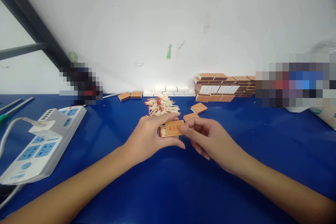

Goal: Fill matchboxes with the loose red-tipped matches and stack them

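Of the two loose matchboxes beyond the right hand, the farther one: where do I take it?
Come from above and pinch the farther matchbox across its two long narrow edges. It lies flat on the blue table, broad face up, so only the edges offer a grip, and they look free of the nearer box. Both the left hand and right hand hold the held matchbox.

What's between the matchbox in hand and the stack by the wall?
Head view: a near loose box and a far loose box lie on the table between held matchbox and stack.
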Demonstrator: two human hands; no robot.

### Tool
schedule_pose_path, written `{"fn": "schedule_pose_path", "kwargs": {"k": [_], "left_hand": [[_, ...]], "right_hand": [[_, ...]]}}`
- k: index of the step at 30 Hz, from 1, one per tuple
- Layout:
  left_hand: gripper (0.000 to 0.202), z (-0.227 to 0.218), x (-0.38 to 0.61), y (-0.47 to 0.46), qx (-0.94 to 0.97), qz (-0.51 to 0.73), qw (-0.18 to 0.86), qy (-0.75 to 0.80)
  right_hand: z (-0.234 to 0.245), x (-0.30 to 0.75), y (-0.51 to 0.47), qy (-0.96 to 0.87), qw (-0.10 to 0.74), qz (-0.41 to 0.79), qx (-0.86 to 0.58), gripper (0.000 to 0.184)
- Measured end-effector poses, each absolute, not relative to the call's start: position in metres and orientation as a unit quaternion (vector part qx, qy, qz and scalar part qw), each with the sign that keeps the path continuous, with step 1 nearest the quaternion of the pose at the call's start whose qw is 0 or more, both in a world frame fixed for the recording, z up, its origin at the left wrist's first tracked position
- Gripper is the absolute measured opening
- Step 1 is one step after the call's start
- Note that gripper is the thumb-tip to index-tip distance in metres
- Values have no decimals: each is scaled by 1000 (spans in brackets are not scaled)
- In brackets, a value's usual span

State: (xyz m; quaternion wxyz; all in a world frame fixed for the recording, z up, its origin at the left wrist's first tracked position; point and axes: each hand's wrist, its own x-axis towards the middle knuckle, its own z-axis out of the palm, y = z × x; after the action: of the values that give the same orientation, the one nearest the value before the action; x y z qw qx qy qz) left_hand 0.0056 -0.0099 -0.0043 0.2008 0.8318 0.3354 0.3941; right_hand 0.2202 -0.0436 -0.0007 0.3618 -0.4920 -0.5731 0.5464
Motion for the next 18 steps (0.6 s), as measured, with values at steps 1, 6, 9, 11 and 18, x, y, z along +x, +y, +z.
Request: {"fn": "schedule_pose_path", "kwargs": {"k": [1,6,9,11,18], "left_hand": [[74,-5,6,-10,836,391,196,330],[66,1,1,-4,818,391,206,370],[52,5,-1,-4,813,385,200,387],[46,5,2,-8,829,369,184,378],[50,-15,20,-29,928,253,147,231]], "right_hand": [[-1,220,-44,-580,357,544,-490,39],[5,236,-29,-548,439,509,-497,36],[11,266,-2,-518,525,442,-511,37],[12,294,16,-523,531,409,-527,38],[7,355,37,-670,146,360,-633,44]]}}
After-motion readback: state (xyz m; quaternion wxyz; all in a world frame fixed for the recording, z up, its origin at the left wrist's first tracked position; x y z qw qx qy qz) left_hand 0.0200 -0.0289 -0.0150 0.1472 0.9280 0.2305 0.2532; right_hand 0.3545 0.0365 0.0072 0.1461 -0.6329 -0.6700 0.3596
